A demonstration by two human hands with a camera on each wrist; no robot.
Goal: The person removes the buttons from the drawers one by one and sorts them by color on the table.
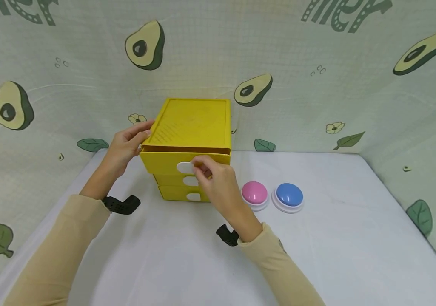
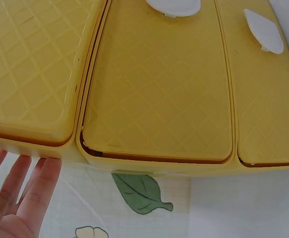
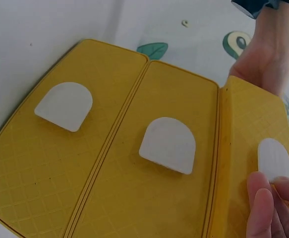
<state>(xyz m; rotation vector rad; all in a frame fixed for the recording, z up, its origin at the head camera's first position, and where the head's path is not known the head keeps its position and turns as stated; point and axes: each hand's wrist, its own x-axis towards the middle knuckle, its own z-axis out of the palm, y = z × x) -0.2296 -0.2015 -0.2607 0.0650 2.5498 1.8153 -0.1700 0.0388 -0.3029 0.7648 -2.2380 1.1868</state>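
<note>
At the near edge of my head view, two beige fabric sleeves (image 1: 62, 231) reach forward over a white cloth-covered table (image 1: 156, 263). A black wrist mount (image 1: 123, 205) sits at each cuff.

Ahead of the cuffs, the right hand (image 1: 219, 182) pinches a white, round-ended tab handle (image 1: 184, 168) between thumb and fingers. The handle is fixed to the front of the yellow plastic top drawer (image 1: 160, 162). This drawer is the part being worked: it stands partly out of its housing, its front proud of the yellow middle drawer (image 1: 168, 180) and yellow bottom drawer (image 1: 172, 194), both seated below it. A dark slot shows behind its upper edge; the slot is too narrow for me to confirm any contents.

Right of the housing, on the table, stand a glossy pink dome button (image 1: 254, 192) and a blue one (image 1: 289, 194), each on a white base. Neither is touched.

Farther back, the left hand (image 1: 126, 142) rests against the side of the yellow plastic drawer cabinet (image 1: 192, 123), fingers extended rather than wrapped. Behind stands an avocado-print fabric backdrop (image 1: 202, 46).

I assess the step in hand as sliding the top drawer, with the cabinet braced. The next move calls for level force along the drawer's axis: pull to widen the slot, push to close it. Maintain left-hand support; an unbraced cabinet could skid or tip.
</note>
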